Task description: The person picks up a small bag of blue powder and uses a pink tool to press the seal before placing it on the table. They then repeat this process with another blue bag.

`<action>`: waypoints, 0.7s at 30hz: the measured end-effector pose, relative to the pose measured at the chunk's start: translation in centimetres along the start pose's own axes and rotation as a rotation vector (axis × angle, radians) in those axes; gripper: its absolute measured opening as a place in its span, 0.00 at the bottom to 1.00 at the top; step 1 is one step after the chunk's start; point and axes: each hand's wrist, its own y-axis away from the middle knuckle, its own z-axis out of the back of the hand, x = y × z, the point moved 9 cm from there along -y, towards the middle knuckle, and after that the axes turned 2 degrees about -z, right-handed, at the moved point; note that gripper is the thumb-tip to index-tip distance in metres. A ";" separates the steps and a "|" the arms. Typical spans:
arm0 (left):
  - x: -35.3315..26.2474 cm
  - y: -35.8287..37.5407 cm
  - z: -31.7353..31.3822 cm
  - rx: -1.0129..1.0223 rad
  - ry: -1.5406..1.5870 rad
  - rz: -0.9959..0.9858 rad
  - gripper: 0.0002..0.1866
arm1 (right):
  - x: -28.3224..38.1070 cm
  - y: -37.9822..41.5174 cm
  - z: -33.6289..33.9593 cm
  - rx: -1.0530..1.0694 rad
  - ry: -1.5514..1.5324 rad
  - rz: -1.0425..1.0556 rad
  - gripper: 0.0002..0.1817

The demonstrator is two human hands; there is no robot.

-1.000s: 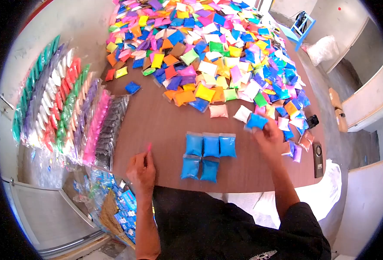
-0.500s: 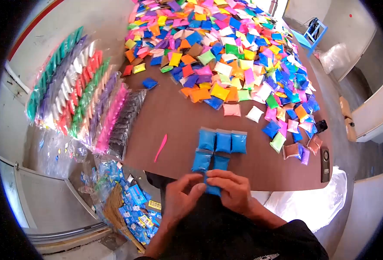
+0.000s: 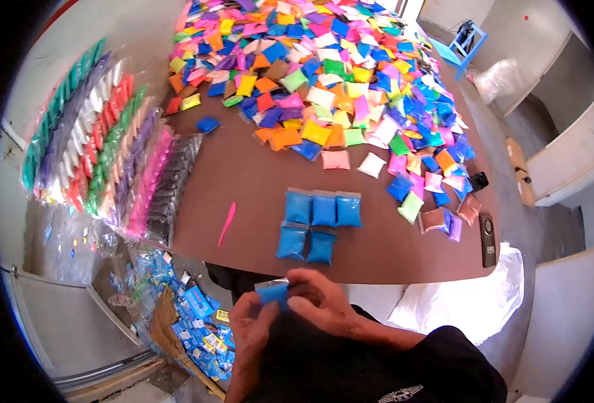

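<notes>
A small clear packet of blue stuff (image 3: 274, 293) is held between my two hands, in front of the table's near edge. My left hand (image 3: 251, 321) pinches its left side with thumb and fingers. On the packet's right side, my right hand (image 3: 318, 303) is closed with its fingertips at the top and edge. Several similar blue packets lie on the brown table (image 3: 243, 168) beyond my hands: three in a back row, with the middle blue packet (image 3: 324, 208), and two in a front row, with the right blue packet (image 3: 320, 248). A pink plastic knife (image 3: 227, 224) lies left of them.
A big heap of multicoloured packets (image 3: 337, 80) covers the table's far part. Long strips of coloured packets (image 3: 102, 141) hang over its left side. A dark device (image 3: 488, 240) lies near the right edge. A broom (image 3: 169, 329) and blue wrappers (image 3: 203, 336) are on the floor.
Both hands have drawn one blue packet back off the table edge toward my body, and the left hand now grips it. The whole view has shifted slightly.
</notes>
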 end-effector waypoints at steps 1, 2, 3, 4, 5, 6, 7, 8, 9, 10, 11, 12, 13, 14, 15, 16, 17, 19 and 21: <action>-0.6 0.3 -0.1 -0.010 -0.003 -0.031 0.07 | -1.6 0.0 -0.3 0.057 0.027 -0.067 0.17; -1.4 0.6 -0.8 -0.002 0.004 -0.022 0.06 | -3.0 0.1 -0.5 0.115 0.052 -0.136 0.16; -1.2 0.6 -0.9 0.007 0.007 -0.018 0.06 | -3.2 0.1 -0.1 0.105 0.055 -0.138 0.16; -1.0 0.6 -0.9 0.028 -0.068 -0.010 0.07 | -3.4 0.1 0.0 0.117 0.041 -0.152 0.17; -0.7 0.7 -0.9 0.046 -0.142 -0.004 0.07 | -3.7 0.1 0.1 0.132 0.026 -0.167 0.17; -0.5 0.7 -0.8 0.049 -0.143 0.000 0.07 | -3.9 0.0 0.3 0.128 0.025 -0.170 0.17; -0.3 0.8 -0.7 0.054 -0.087 -0.003 0.07 | -4.2 0.0 0.3 0.135 0.084 -0.181 0.16; -0.1 0.8 -0.7 0.059 -0.031 -0.005 0.08 | -4.5 0.0 0.4 0.143 0.142 -0.193 0.14; 0.1 0.8 -0.7 0.059 -0.033 0.002 0.08 | -4.6 0.1 0.4 0.141 0.139 -0.199 0.14; 0.5 0.7 -0.5 0.027 -0.040 0.023 0.08 | -4.6 0.3 0.1 0.178 0.145 -0.198 0.14; 0.8 0.6 -0.2 -0.008 -0.048 0.046 0.07 | -4.7 0.4 -0.3 0.218 0.151 -0.199 0.13; 1.0 0.5 -0.1 -0.016 -0.050 0.060 0.07 | -5.4 0.5 -0.3 0.221 0.145 -0.213 0.13; 1.0 0.4 0.0 -0.020 -0.091 0.052 0.07 | -6.1 0.3 -0.1 0.193 0.129 -0.181 0.13; 1.2 0.5 0.4 -0.033 -0.136 0.050 0.07 | -6.6 0.3 -0.1 0.172 0.109 -0.156 0.13; 1.5 0.1 0.6 -0.021 -0.177 0.015 0.05 | -6.6 0.3 -0.1 0.183 0.210 -0.210 0.15; 1.4 0.3 0.8 -0.008 -0.150 0.016 0.05 | -6.8 0.3 -0.3 0.182 0.152 -0.227 0.15; 1.1 0.3 0.5 0.004 -0.124 0.015 0.05 | -7.2 0.4 -0.6 0.181 0.093 -0.243 0.16; 0.3 0.3 0.3 0.021 -0.203 -0.070 0.05 | -7.5 0.4 -1.4 0.209 -0.038 -0.284 0.16; 1.6 0.2 0.8 0.050 -0.229 -0.080 0.06 | -7.7 0.2 -1.5 0.261 -0.041 -0.229 0.15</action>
